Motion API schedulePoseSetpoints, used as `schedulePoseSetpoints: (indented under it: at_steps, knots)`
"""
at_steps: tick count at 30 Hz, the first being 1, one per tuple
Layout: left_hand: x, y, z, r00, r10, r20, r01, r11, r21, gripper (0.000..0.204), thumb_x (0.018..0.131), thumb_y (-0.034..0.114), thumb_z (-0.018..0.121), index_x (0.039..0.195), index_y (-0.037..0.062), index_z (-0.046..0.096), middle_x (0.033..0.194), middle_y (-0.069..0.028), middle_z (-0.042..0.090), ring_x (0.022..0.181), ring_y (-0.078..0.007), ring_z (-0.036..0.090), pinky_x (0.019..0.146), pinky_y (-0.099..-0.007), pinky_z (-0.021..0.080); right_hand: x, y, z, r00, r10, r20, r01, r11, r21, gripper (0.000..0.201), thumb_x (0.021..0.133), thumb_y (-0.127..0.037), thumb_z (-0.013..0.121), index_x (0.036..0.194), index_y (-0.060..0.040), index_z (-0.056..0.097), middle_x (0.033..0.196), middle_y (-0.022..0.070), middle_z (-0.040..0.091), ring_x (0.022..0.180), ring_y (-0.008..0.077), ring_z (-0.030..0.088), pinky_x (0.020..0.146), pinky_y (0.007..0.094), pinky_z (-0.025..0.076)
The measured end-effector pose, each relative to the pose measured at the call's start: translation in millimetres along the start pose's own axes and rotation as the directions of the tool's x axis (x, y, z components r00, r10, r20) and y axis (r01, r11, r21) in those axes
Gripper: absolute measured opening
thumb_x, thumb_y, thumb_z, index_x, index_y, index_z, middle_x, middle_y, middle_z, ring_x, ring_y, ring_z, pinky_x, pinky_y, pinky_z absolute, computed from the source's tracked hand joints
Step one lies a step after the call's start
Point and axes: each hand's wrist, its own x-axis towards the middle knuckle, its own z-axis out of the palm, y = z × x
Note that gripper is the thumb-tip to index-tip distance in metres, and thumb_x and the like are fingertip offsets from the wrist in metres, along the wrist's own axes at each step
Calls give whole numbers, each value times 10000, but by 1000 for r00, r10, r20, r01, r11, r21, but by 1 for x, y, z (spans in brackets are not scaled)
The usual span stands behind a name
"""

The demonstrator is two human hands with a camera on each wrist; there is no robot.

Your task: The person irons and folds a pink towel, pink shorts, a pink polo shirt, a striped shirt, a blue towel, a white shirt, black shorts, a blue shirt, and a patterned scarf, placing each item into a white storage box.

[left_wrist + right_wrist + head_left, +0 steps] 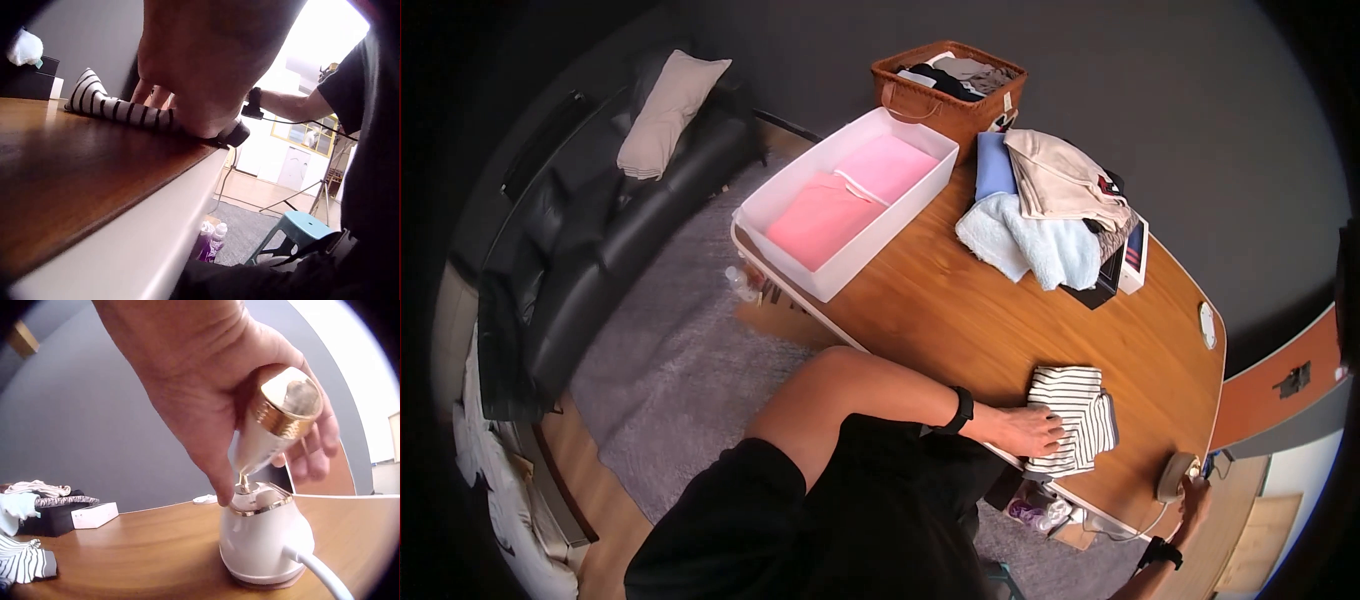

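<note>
A folded cloth with black and white stripes [1072, 420] lies near the table's front edge. My left hand [1028, 432] rests on its left part, fingers extended; the left wrist view shows that hand [200, 69] over the striped cloth [119, 109]. At the table's right end my right hand [1195, 500] is at a small appliance [1176, 478]. In the right wrist view the right hand [206, 381] grips its white and gold upper part [284, 419], which stands tilted over a rounded white base [265, 544] with a cord. The palm hides some of the grip.
A white bin [840, 283] with pink cloths stands at the table's left end, beside a brown basket [940, 112] of clothes. Towels and clothes [1050, 210] are piled over boxes at the back. A white object [1207, 326] lies near the right edge. The cord [322, 575] leaves the base.
</note>
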Motion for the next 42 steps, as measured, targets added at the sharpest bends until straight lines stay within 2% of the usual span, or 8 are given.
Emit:
schedulePoseSetpoints:
  at_steps: [1,5,11,14,21,28,32,42]
  knots:
    - [0,-6,-9,993,13,-119,-25,995,-97,233,869,175,631,1025,27,718,1047,-196,725,1001,-313,689,744,-423,559,13,24,20,960,-185,-211,110,940,-322,640,895,-541,715,1316,-67,624,997,192,703,879,327,713,705,499,576]
    - [-7,-42,-97,924,-382,-18,299,752,-588,159,734,44,636,882,25,693,658,-227,671,592,-385,695,577,-498,553,-102,-102,-55,909,-154,-387,6,934,-357,656,966,-567,641,1401,-78,599,1334,220,620,1211,400,605,958,522,527]
    - [-89,-114,-287,637,-663,393,677,238,-696,279,1050,238,584,1006,5,730,834,-75,727,720,-122,680,642,-311,542,-177,-160,10,688,-504,-522,695,663,277,424,974,-170,718,1327,43,616,1222,205,627,1182,350,602,1004,458,476]
    - [-127,-127,-367,357,-857,373,725,3,-689,400,1085,369,550,1006,22,732,872,-16,725,745,-72,680,665,-225,553,-236,-218,30,784,-530,-323,614,590,525,405,971,-138,715,1322,37,614,1213,185,611,1142,300,599,1011,412,470]
    - [-216,-187,-448,147,-959,244,679,-82,-730,432,1079,384,577,1104,-23,719,954,-63,756,782,-93,717,712,-236,587,-275,-276,93,801,-502,-325,532,348,772,358,1022,-147,668,1331,22,604,1290,134,581,1119,229,620,965,350,512]
    - [-251,-230,-442,43,-960,276,784,-139,-605,433,1074,369,575,1105,-41,711,959,-89,744,782,-103,718,676,-239,593,-267,-272,101,819,-481,-313,503,338,795,311,1025,-118,656,1299,22,613,1291,128,581,1113,220,627,965,333,511]
    - [-243,-228,-421,120,-951,286,695,-125,-708,429,1075,350,583,1136,-57,704,975,-75,745,804,-118,715,718,-260,595,-273,-276,101,822,-474,-316,495,319,808,275,998,-45,643,1256,49,626,1281,168,578,1136,268,619,983,362,523]
    - [-361,-265,-343,-77,-776,626,629,-525,-573,468,1062,340,620,1309,-57,620,1228,-145,709,1099,-160,706,957,-308,598,-271,-273,107,819,-481,-312,500,331,800,254,990,-46,656,1212,74,637,1264,183,582,1147,291,620,1009,379,528]
